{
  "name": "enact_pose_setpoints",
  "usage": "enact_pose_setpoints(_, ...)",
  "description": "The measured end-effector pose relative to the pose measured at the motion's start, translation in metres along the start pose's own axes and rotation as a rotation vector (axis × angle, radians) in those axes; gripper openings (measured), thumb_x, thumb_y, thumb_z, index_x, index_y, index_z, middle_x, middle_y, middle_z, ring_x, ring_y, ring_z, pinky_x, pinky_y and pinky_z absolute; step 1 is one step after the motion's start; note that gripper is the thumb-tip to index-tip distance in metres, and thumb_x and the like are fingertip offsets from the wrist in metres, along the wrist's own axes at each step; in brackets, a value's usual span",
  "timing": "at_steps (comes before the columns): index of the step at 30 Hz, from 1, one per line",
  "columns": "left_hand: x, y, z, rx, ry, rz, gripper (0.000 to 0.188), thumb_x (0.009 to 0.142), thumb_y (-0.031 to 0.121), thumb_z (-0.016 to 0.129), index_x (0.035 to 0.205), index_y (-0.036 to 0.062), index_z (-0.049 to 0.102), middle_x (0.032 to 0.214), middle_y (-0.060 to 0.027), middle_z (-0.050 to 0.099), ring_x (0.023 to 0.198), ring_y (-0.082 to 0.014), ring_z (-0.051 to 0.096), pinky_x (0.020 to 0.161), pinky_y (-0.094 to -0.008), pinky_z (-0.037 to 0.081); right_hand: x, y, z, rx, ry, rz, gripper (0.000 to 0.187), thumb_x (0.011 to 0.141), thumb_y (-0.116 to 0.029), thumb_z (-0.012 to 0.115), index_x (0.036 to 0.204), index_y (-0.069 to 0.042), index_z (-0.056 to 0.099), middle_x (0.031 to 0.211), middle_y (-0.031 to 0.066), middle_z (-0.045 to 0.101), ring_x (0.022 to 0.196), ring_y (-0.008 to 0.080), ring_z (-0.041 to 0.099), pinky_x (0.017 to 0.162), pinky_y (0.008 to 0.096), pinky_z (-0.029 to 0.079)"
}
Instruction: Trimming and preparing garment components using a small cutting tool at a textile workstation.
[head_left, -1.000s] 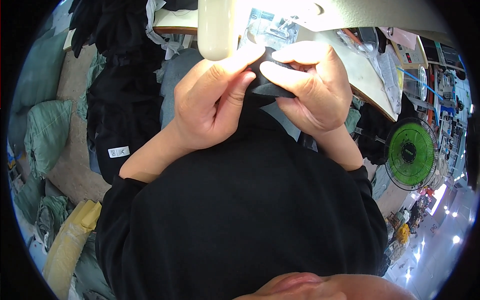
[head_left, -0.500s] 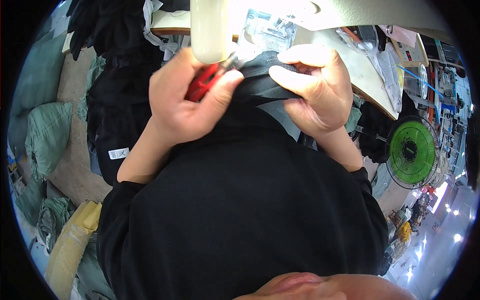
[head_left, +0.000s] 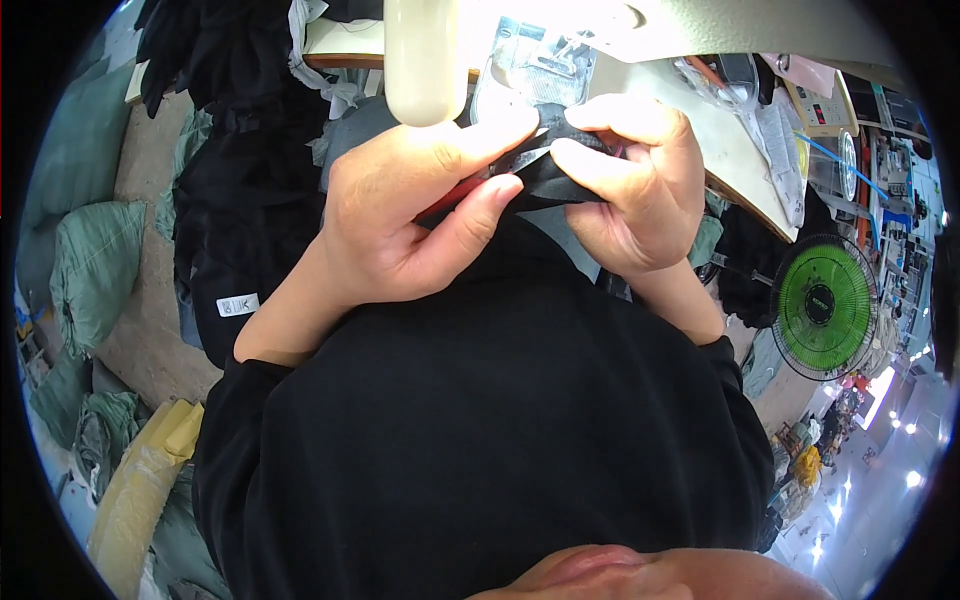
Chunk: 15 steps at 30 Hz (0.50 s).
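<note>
My left hand (head_left: 410,210) is closed around red-handled thread snips (head_left: 535,156), whose handle is mostly covered by the fingers. The pointed metal blades reach past my thumb and index finger and lie against black fabric (head_left: 555,187). That fabric is pinched between the thumb and fingers of my right hand (head_left: 645,180), close to the blade tips. Whether the blades have hold of a thread cannot be made out. Just beyond both hands is the metal plate (head_left: 540,65) of a sewing machine, brightly lit.
The machine's pale arm (head_left: 780,30) and rounded cream head (head_left: 424,70) overhang the work. Dark garments (head_left: 245,180) hang at the left, above green sacks (head_left: 98,265). A green fan (head_left: 822,305) stands at the right, below the white tabletop (head_left: 740,150) with its cloth scraps.
My left hand has moved right with the snips, bringing the blades to the fabric by my right fingers. My right hand has stayed almost in place.
</note>
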<state>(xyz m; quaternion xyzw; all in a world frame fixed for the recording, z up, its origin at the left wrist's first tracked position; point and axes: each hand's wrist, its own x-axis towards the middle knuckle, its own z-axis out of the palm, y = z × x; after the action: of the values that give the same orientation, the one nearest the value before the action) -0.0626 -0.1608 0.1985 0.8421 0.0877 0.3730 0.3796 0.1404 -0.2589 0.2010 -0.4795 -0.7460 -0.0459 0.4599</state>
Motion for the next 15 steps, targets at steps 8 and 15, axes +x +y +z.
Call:
enact_pose_setpoints(8,0.0008,0.0012,0.0001,-0.052,-0.013,-0.036,0.031,0.092,0.002,0.065,0.121,-0.0078,0.065,0.087,-0.0099,0.068,0.063,-0.0086,0.055,0.059,-0.0201,0.041,0.0033,0.0006,-0.0016,-0.040,0.010,-0.033,0.034,0.065,0.007,0.071,0.097,-0.004,0.070,0.105,0.0174,0.065,0.089,0.0267,0.066,0.072,0.0304,0.055)
enact_pose_setpoints(15,0.0002,0.0093,0.0078,-0.162,0.091,-0.167,0.026,0.090,0.004,0.070,0.116,-0.0019,0.069,0.080,-0.0075,0.068,0.062,-0.0110,0.061,0.058,-0.0228,0.048,0.0034,0.0009,-0.0007,-0.073,0.009,-0.078,0.029,0.066,0.005,0.074,0.095,-0.003,0.070,0.102,0.0180,0.065,0.087,0.0269,0.066,0.071,0.0307,0.055)
